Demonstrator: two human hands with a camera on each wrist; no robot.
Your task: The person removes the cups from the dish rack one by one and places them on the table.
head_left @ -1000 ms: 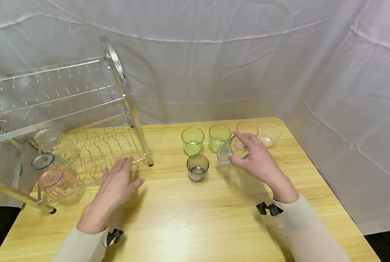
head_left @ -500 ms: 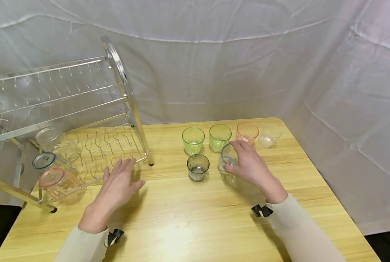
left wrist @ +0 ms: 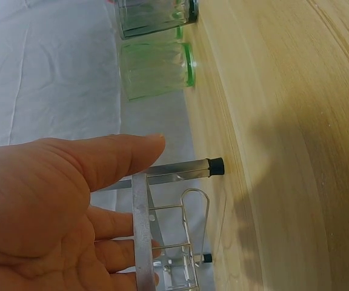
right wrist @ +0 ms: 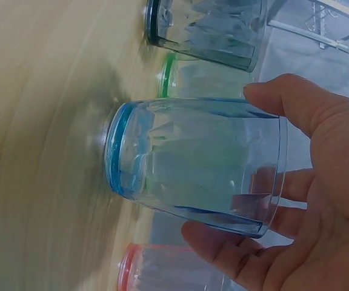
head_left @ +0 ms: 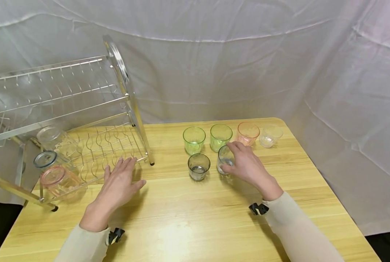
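Observation:
My right hand (head_left: 249, 165) holds a clear bluish drinking glass (right wrist: 192, 160) near its rim, thumb on one side and fingers on the other. That glass stands upright on the wooden table, its base on the boards. Just to its left is a dark grey glass (head_left: 198, 168). My left hand (head_left: 116, 182) lies at the front of the metal dish rack (head_left: 137, 127), fingers extended and thumb out to the side. In the left wrist view its fingers (left wrist: 115, 254) pass behind the rack's bar (left wrist: 142, 233).
Behind stand two green glasses (head_left: 194, 140), a pinkish-red glass (head_left: 248, 130) and a clear glass (head_left: 271, 136). On the rack's lower tier sit upturned glasses: one pink (head_left: 59, 182), one blue-rimmed (head_left: 47, 160) and one clear (head_left: 52, 136). A pale curtain (head_left: 214, 80) hangs behind the table.
My right hand has brought the tilted bluish glass down and left, setting it upright on the table beside the dark grey glass. The left hand has stayed in place.

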